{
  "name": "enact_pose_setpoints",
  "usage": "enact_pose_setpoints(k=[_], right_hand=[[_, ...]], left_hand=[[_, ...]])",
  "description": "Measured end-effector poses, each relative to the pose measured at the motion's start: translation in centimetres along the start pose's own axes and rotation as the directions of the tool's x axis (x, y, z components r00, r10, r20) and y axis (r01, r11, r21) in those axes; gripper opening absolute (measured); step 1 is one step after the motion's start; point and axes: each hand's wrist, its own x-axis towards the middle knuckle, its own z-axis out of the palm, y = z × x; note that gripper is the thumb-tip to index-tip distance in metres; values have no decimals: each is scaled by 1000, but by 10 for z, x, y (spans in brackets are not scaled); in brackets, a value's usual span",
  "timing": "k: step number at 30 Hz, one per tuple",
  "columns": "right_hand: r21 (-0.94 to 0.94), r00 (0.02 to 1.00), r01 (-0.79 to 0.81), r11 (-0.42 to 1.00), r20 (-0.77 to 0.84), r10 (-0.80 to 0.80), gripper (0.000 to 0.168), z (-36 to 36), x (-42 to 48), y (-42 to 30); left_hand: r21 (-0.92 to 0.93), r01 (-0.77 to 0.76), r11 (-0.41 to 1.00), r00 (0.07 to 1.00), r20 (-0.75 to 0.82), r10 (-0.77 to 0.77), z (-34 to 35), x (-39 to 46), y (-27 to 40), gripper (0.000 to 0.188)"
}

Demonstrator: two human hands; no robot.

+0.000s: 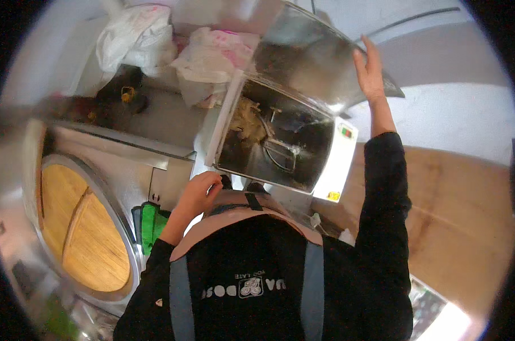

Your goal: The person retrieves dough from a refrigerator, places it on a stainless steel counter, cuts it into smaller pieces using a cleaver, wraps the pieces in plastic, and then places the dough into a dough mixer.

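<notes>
A dough mixer (347, 157) with a metal tub stands before me. Inside the tub, a lump of dough (247, 119) lies at the left, against the metal mixing paddle (279, 149). The mixer's lid (304, 59) is raised. My right hand (370, 70) is at the lid's right edge with the thumb apart from the fingers; it seems to rest against the lid, not grasp it. Near the tub's front left corner is my left hand (200, 192), its fingers loosely curled, with nothing visible in it.
White plastic bags (138, 38) stand behind a metal counter (164, 115) at the left. Below it are a round wooden lid (91, 221) in a metal rim and a green cloth (149, 226). A white wall (445, 115) rises at the right, beside a brown floor (462, 204).
</notes>
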Motion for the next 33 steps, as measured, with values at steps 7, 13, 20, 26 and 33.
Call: enact_pose_setpoints(k=[7, 13, 20, 26, 33], right_hand=[[-64, 978, -205, 977, -45, 202, 14, -50, -125, 12], [-394, 580, -606, 691, 375, 723, 49, -14, -342, 162], [-460, 575, -513, 725, 444, 688, 55, -4, -358, 168], [-474, 747, -305, 826, 418, 516, 68, 1, -376, 177], [-406, 832, -288, 867, 342, 436, 65, 10, -390, 182]], left_hand=[[139, -14, 990, 990, 142, -6, 16, 15, 27, 10], [193, -39, 980, 986, 168, 6, 46, 19, 60, 10], [271, 83, 959, 978, 164, -131, 110, -18, 95, 10], [335, 16, 942, 971, 221, -96, 163, -17, 118, 14], [345, 63, 936, 929, 322, -181, 212, -37, 113, 15]])
